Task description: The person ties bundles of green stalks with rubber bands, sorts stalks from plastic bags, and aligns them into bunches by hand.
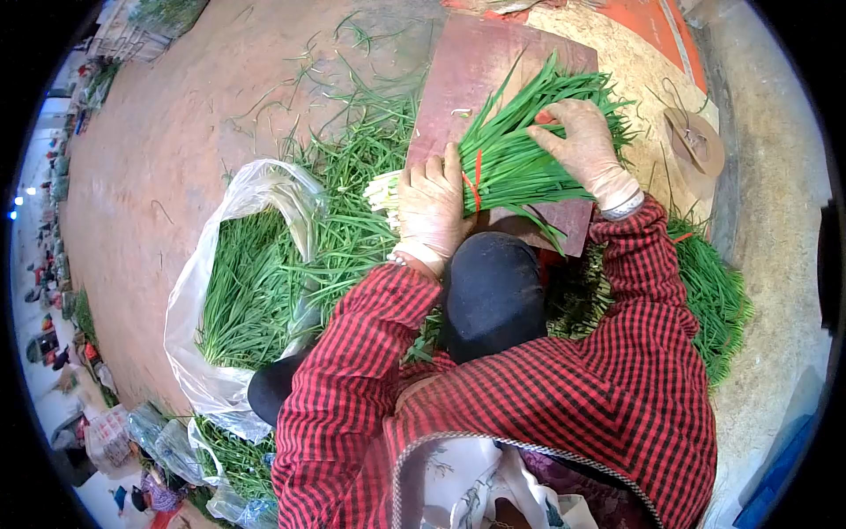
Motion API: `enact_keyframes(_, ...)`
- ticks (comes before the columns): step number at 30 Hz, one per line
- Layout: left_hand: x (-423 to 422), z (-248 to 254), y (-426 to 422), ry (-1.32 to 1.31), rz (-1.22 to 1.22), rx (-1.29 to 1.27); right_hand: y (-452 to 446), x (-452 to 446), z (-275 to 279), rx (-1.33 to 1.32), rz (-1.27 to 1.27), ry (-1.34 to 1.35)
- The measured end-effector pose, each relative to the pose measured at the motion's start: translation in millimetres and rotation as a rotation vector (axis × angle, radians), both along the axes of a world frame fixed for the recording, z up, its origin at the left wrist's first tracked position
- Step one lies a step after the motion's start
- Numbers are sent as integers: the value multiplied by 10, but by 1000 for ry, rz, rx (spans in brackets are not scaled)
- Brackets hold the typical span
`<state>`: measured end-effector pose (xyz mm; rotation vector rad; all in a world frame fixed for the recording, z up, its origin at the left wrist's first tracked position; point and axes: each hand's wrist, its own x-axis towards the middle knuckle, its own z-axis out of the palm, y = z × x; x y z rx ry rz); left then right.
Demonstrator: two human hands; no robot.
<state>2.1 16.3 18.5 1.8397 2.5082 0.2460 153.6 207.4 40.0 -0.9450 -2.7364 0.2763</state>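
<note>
A bunch of garlic chives [515,167] lies across a reddish board [441,84], white stem ends to the left and green leaves to the right. A red band [478,179] circles it near the stems. My left hand [432,207], in a pale glove, wraps over the pale stem end beside the band. Over the leaves, my right hand [579,145], also gloved, curves with thumb and fingers apart. A small red patch [545,116] shows between its thumb and fingers; I cannot tell what it is. The underside of the bunch is hidden.
Loose chives [357,185] are heaped left of the board. A clear plastic bag [181,304] holds more. At the right lie further chives [709,304] and a brown tape roll [705,145]. My dark-covered knee [493,295] is just below the board.
</note>
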Motion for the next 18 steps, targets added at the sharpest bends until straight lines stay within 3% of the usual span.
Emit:
enact_keyframes(12,39,47,48,-19,17,-52,-76,-178,-51,-43,191,150)
enact_keyframes(17,19,40,84,-2,4,-72,88,-165,-140,-80,110,137)
enact_keyframes(18,6,42,77,7,15,-67,229,-95,-120,-172,-75,212)
